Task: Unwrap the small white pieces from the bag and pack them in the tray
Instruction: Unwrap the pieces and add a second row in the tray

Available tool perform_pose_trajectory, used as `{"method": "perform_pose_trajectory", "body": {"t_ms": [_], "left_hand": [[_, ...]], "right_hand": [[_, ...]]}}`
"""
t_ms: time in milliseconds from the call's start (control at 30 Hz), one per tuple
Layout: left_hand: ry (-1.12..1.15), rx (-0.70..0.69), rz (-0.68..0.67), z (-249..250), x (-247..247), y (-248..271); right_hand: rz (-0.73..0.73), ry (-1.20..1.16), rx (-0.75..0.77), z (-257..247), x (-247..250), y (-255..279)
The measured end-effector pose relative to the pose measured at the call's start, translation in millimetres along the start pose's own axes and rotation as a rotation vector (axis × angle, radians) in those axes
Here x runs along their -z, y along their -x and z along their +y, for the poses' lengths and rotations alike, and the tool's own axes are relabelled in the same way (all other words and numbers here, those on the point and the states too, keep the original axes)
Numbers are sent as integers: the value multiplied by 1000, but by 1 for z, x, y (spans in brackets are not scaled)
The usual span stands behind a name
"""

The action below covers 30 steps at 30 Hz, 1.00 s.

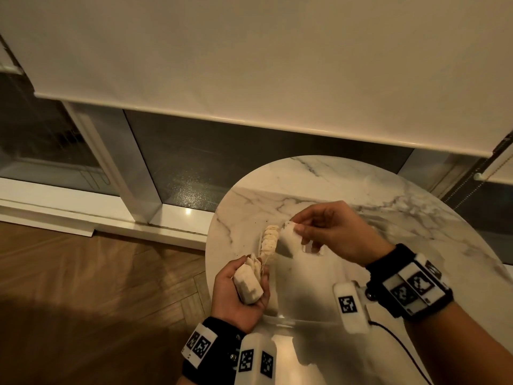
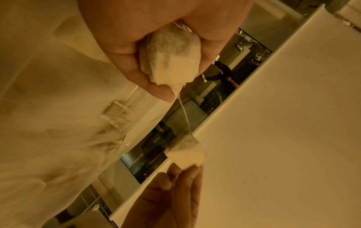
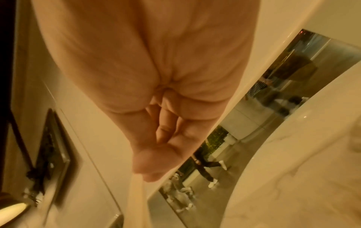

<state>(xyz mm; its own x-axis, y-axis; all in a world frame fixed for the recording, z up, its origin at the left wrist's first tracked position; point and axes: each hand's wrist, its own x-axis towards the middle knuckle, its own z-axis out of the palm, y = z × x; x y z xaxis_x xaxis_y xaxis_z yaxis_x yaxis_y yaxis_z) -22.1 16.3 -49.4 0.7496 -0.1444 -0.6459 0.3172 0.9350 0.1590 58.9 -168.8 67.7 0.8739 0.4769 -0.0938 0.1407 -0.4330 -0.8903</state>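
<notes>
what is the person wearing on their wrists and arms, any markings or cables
Both forearms are bare, no sleeves. Each wrist carries a black wristband with white rectangular blocks printed with black square fiducial markers. A white camera module with its own marker sits by the right wrist, a thin black cable trailing from it. The left hand and right hand are ungloved.

Round marble table [image 1: 374,190], herringbone wood floor [image 1: 83,273], cream roller blind [image 1: 249,56], dark windows [image 1: 249,168]

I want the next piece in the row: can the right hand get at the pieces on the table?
Probably not yet: the right hand pinches a piece beside the row, nothing between.
</notes>
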Motion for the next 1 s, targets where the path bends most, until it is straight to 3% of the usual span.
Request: {"method": "perform_pose_trajectory", "body": {"t_ms": [133,367,633,1000], "left_hand": [[17,13,43,3,6,-3],[25,28,42,1,6,-2],[32,32,56,4,7,-1],[56,38,60,3,3,0]], "right_hand": [[25,211,-190,39,-6,-45],[-124,591,-393,77,-27,-93],[77,765,-363,95,-39,-113],[167,904,-366,89,-44,-120]]}}
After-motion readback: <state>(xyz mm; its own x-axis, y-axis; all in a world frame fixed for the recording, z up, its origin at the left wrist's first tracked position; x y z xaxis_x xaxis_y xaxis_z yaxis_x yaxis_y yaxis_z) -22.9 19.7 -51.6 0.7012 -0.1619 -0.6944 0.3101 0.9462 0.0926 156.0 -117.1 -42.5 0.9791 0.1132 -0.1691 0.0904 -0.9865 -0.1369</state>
